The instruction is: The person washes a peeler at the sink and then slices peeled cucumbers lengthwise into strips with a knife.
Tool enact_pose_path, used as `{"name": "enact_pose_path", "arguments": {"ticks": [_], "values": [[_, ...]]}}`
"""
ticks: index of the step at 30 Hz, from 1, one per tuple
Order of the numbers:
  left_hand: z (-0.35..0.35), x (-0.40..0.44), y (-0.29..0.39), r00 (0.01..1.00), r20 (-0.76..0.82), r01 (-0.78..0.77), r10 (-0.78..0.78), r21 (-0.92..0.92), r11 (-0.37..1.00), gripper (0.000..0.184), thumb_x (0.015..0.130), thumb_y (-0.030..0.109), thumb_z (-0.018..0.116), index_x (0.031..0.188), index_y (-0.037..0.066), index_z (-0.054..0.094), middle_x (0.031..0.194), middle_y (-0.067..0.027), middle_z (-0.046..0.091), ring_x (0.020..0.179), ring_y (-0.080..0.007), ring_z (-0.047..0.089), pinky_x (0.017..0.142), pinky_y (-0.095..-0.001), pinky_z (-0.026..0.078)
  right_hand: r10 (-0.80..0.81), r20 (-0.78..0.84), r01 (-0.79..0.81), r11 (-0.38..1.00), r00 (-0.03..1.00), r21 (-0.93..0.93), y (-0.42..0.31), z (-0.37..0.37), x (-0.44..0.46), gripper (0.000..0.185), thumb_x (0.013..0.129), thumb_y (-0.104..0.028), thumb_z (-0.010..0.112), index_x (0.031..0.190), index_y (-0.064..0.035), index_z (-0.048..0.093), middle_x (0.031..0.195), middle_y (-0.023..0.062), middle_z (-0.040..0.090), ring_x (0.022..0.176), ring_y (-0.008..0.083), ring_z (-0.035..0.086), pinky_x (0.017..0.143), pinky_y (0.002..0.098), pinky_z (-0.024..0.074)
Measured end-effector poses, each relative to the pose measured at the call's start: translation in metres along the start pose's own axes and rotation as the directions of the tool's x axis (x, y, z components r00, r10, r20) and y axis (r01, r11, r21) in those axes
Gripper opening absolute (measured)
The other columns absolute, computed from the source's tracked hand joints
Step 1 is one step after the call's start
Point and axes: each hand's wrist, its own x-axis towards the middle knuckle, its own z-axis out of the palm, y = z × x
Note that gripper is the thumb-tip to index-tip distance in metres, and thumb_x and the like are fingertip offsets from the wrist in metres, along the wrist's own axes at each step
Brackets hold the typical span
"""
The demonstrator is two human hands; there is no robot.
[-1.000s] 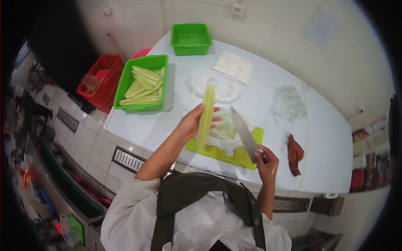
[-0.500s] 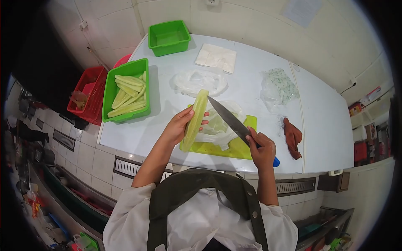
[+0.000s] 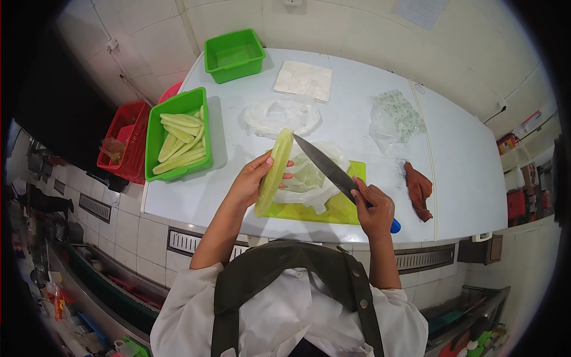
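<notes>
A long peeled cucumber (image 3: 275, 172), pale green, is held upright and slightly tilted in my left hand (image 3: 251, 181), fingers wrapped round it. My right hand (image 3: 375, 209) grips a large knife (image 3: 327, 168) with a blue handle end. The blade points up and left, its tip at or very close to the cucumber's upper end; contact is hard to tell. Beneath them a white plastic bag (image 3: 318, 198) with pale green contents lies open on a yellow-green cutting board (image 3: 342, 215). Several peeled cucumbers (image 3: 181, 160) lie in a green tub (image 3: 205, 128) to the left.
Another green tub (image 3: 235, 72) stands at the table's back left, beside folded white paper (image 3: 303, 80). A crumpled clear bag (image 3: 282, 119) lies behind the board. Rightward are a patterned plastic bag (image 3: 395, 119) and a brown cloth (image 3: 418, 190). Red crates (image 3: 123, 149) stand left of the table.
The camera view has shifted slightly. Both hands keep their grips on the cucumber and the knife, with the tip still near the cucumber's upper end.
</notes>
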Motion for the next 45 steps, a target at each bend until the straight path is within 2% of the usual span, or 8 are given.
{"name": "enact_pose_path", "arguments": {"ticks": [4, 13, 25, 31, 34, 37, 40, 45], "values": [[0.000, -0.001, -0.002, 1.000, -0.015, 0.017, -0.017, -0.008, 1.000, 0.044, 0.096, 0.026, 0.037, 0.136, 0.008, 0.031, 0.118, -0.0135, 0.054, 0.100, -0.0248, 0.058, 0.075, -0.0322, 0.049, -0.010, 0.002, 0.010, 1.000, 1.000, -0.007, 0.001, 0.001, 0.000, 0.025, 0.076, -0.015, 0.066, 0.101, -0.0159, 0.067, 0.055, 0.0040, 0.049, 0.046, 0.0181, 0.049, 0.044, 0.0302, 0.0371], [0.004, 0.001, 0.004, 0.999, -0.039, -0.015, 0.021, 0.142, 0.990, 0.047, 0.096, 0.028, 0.037, 0.137, 0.007, 0.028, 0.119, -0.0143, 0.053, 0.105, -0.0255, 0.056, 0.078, -0.0321, 0.048, -0.051, 0.020, 0.052, 0.998, 0.998, -0.023, -0.002, 0.003, -0.001, 0.023, 0.077, -0.015, 0.065, 0.100, -0.0141, 0.067, 0.057, 0.0046, 0.048, 0.046, 0.0198, 0.049, 0.045, 0.0310, 0.0374], [0.014, 0.011, 0.009, 0.981, -0.150, -0.114, 0.121, 0.054, 0.992, 0.043, 0.096, 0.025, 0.037, 0.136, 0.009, 0.032, 0.119, -0.0110, 0.054, 0.106, -0.0238, 0.054, 0.081, -0.0323, 0.046, -0.028, 0.080, 0.023, 0.998, 0.996, 0.057, -0.005, 0.008, -0.005, 0.021, 0.078, -0.015, 0.063, 0.099, -0.0108, 0.067, 0.058, 0.0056, 0.050, 0.046, 0.0203, 0.051, 0.045, 0.0306, 0.0382], [0.012, 0.021, 0.014, 0.962, -0.086, -0.253, 0.258, 0.061, 0.966, 0.045, 0.096, 0.024, 0.035, 0.136, 0.004, 0.029, 0.121, -0.0184, 0.051, 0.108, -0.0299, 0.053, 0.088, -0.0356, 0.045, -0.046, 0.100, 0.033, 0.991, 0.994, 0.129, -0.010, 0.018, -0.013, 0.018, 0.078, -0.014, 0.063, 0.095, -0.0112, 0.068, 0.059, 0.0054, 0.050, 0.047, 0.0209, 0.051, 0.044, 0.0314, 0.0374], [0.016, 0.022, 0.019, 0.966, -0.084, -0.240, 0.244, 0.053, 0.969, 0.045, 0.096, 0.024, 0.035, 0.136, 0.002, 0.029, 0.120, -0.0196, 0.050, 0.107, -0.0313, 0.053, 0.091, -0.0376, 0.043, -0.038, 0.077, 0.033, 0.997, 0.996, 0.063, -0.012, 0.016, -0.013, 0.018, 0.077, -0.013, 0.064, 0.095, -0.0131, 0.068, 0.059, 0.0049, 0.050, 0.047, 0.0211, 0.050, 0.043, 0.0318, 0.0372], [0.015, 0.023, 0.021, 0.969, -0.065, -0.233, 0.237, 0.063, 0.970, 0.045, 0.096, 0.024, 0.035, 0.136, 0.004, 0.030, 0.121, -0.0188, 0.050, 0.107, -0.0301, 0.054, 0.089, -0.0369, 0.044, -0.055, 0.092, 0.055, 0.998, 0.994, 0.009, -0.011, 0.006, -0.011, 0.019, 0.077, -0.014, 0.063, 0.096, -0.0142, 0.068, 0.058, 0.0045, 0.049, 0.046, 0.0214, 0.050, 0.043, 0.0318, 0.0372], [0.016, 0.020, 0.029, 0.969, -0.113, -0.213, 0.222, 0.082, 0.973, 0.045, 0.096, 0.026, 0.034, 0.136, 0.006, 0.030, 0.121, -0.0179, 0.050, 0.106, -0.0286, 0.054, 0.085, -0.0359, 0.047, -0.021, 0.077, 0.017, 0.999, 0.997, 0.045, -0.009, -0.002, -0.011, 0.018, 0.077, -0.015, 0.063, 0.095, -0.0136, 0.068, 0.058, 0.0046, 0.049, 0.046, 0.0216, 0.049, 0.043, 0.0320, 0.0365], [0.017, 0.021, 0.023, 0.976, -0.071, -0.204, 0.207, 0.046, 0.978, 0.044, 0.096, 0.027, 0.034, 0.136, 0.007, 0.031, 0.121, -0.0169, 0.051, 0.104, -0.0278, 0.056, 0.081, -0.0343, 0.049, -0.007, 0.047, 0.005, 0.999, 0.999, 0.048, -0.009, 0.001, -0.011, 0.018, 0.077, -0.014, 0.064, 0.094, -0.0122, 0.069, 0.058, 0.0049, 0.048, 0.045, 0.0209, 0.049, 0.043, 0.0316, 0.0358]]}}
